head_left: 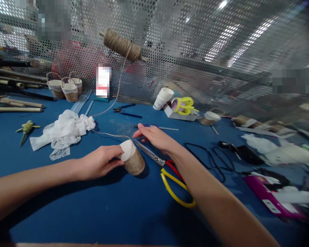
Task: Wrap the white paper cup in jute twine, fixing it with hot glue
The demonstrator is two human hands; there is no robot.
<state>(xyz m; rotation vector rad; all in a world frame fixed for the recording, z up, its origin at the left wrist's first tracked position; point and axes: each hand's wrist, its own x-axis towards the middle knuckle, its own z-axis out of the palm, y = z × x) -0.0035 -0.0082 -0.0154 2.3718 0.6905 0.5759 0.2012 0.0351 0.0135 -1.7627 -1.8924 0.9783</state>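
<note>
My left hand (99, 164) grips a paper cup (132, 158) lying on its side on the blue table (105, 209); the cup is wound with brown twine. My right hand (156, 137) hovers just behind the cup, fingers stretched flat and holding nothing, its fingertips near the twine strand (110, 134). That strand runs up to a twine spool (121, 44) hung on the mesh wall. Red and yellow-handled scissors (167, 169) lie under my right wrist.
Crumpled white plastic (63, 132) lies at left near several bamboo sticks (15, 104). Three small wrapped cup baskets (65, 87) stand at the back. Pliers (123, 110), stacked white cups (163, 97), a black cable (211, 159) and a magenta box (267, 195) sit right.
</note>
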